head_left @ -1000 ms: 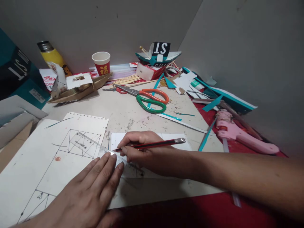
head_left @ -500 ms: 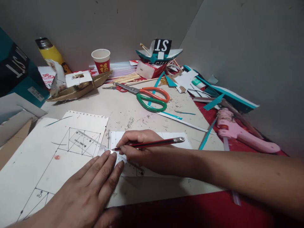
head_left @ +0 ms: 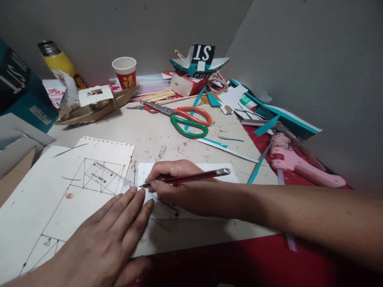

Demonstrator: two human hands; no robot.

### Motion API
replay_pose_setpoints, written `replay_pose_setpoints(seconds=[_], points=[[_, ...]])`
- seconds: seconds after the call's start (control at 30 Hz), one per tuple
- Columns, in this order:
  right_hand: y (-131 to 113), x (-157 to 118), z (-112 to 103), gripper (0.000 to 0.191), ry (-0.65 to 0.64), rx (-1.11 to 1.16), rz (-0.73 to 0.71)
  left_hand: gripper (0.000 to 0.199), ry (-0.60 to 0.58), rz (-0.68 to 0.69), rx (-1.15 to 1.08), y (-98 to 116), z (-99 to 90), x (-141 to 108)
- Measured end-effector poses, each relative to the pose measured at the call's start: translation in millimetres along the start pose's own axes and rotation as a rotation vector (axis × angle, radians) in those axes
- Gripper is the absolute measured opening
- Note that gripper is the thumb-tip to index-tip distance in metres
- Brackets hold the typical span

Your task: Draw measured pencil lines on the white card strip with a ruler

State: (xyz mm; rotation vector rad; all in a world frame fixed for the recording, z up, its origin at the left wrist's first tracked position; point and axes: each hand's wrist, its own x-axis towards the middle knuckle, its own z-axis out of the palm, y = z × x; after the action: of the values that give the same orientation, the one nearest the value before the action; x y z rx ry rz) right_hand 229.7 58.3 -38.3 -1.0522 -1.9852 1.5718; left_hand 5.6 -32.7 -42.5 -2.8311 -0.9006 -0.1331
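My right hand point(head_left: 176, 181) grips a red and black pencil point(head_left: 194, 175), its tip down by the edge of a clear ruler point(head_left: 110, 175). The ruler slants across a drawn sheet point(head_left: 98, 219) on the left and a smaller white card point(head_left: 217, 169) under my right hand. Flat on the ruler, with fingers stretched out, lies my left hand point(head_left: 116, 227). Its fingertips are close to the pencil tip. Ruled lines with dots form a box with diagonals on the sheet. Part of the ruler is hidden under both hands.
Scissors point(head_left: 191, 121) with orange and green handles lie beyond my hands. A pink glue gun point(head_left: 305, 165) rests at right among teal and white scraps. Behind stand a paper cup point(head_left: 124, 73), a cardboard boat point(head_left: 95, 107), a teal boat point(head_left: 199, 65) and a yellow bottle point(head_left: 61, 63).
The view has shifted slightly, so everything sits a little further left and up. Both hands keep nearly the same place on the ruler and card; the pencil stays in my right hand.
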Motion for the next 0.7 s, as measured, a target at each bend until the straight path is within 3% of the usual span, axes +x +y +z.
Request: replay_pose_setpoints(seconds=[0.7], points=[[0.1, -3.8, -2.8, 0.011, -0.005, -0.010, 0.018, 0.065, 0.000, -0.003, -0.019, -0.2, -0.9, 0.9]])
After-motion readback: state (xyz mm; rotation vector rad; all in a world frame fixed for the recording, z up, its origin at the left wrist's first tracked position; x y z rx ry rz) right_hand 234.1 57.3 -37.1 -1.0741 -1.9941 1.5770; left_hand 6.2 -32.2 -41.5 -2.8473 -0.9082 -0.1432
